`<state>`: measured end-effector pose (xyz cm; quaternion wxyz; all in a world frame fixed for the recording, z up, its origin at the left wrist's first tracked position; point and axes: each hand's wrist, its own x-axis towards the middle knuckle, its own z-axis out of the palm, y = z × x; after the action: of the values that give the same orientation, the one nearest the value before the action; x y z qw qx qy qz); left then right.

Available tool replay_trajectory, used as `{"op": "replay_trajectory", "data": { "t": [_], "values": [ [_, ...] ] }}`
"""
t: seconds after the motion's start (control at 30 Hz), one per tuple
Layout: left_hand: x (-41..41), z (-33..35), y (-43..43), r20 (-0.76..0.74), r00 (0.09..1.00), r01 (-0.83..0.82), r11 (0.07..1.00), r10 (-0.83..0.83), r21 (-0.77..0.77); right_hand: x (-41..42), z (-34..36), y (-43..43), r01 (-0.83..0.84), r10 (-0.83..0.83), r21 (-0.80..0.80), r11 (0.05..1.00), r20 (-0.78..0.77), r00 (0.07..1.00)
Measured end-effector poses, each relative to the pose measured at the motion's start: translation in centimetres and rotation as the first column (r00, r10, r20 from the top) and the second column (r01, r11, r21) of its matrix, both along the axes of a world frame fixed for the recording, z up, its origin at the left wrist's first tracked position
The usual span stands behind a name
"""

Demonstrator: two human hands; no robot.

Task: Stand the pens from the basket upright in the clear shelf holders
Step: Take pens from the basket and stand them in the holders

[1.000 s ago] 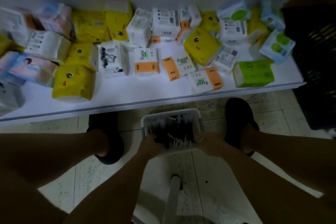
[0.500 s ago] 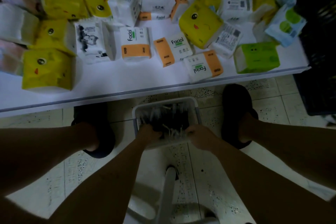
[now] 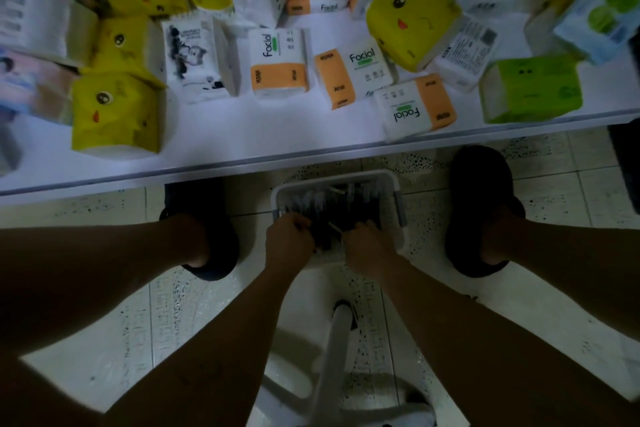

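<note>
In the head view, looking straight down, the white basket [image 3: 399, 199] sits on the tiled floor [image 3: 554, 184] between two dark slippers [image 3: 479, 204], and both hands reach into its near end. The pens [image 3: 332, 206], mostly dark with a few pale caps, lie in a loose heap filling the basket just beyond the knuckles. The left hand [image 3: 289, 240] has its fingers curled down into the heap and seems to grip a few pens. The right hand [image 3: 367, 246] is curled the same way beside it, but the dim light hides whether it holds anything, so I cannot tell. The step in hand looks like gathering a bunch to lift out. To do it well, the fingers should comb the pens parallel before closing, so that all the tips point one way and none crosses the bundle. A modest bunch is safer than a fistful, since smooth barrels will likely slide out of a loose grasp. One hand could steady the basket rim while the other draws the bundle up. Farther out from the hands, a low white shelf [image 3: 242, 156] carries tissue packs [image 3: 278, 62]. The clear shelf holders are not in view, so the bundle must be carried up and away.
</note>
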<state>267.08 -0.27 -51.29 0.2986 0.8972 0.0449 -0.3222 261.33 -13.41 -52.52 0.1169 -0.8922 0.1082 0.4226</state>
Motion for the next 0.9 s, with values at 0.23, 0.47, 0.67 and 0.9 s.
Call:
{"op": "replay_trajectory", "data": {
  "t": [0.23, 0.47, 0.67, 0.9],
  "values": [
    [-0.8, 0.6, -0.4, -0.223, 0.973, -0.096, 0.988, 0.067, -0.121, 0.3, 0.9, -0.1, 0.356, -0.360, 0.054, 0.933, 0.119, 0.925],
    [-2.2, 2.1, -1.1, -0.128, 0.991, -0.074, 0.971, 0.045, -0.228, -0.5, 4.0, -0.8, 0.744, -0.765, 0.193, 0.640, 0.256, 0.591],
    [-2.1, 5.5, -1.1, -0.174, 0.982, -0.128, 0.948, 0.079, -0.290, -0.7, 6.9, -0.4, 0.825, -0.919, 0.431, 0.366, 0.026, 0.394],
    [-2.3, 9.3, -0.2, -0.128, 0.985, -0.160, 0.896, 0.117, -0.414, -2.0, 11.4, 0.3, 0.771, -0.907, 0.536, 0.344, -0.022, 0.420]
  ]
}}
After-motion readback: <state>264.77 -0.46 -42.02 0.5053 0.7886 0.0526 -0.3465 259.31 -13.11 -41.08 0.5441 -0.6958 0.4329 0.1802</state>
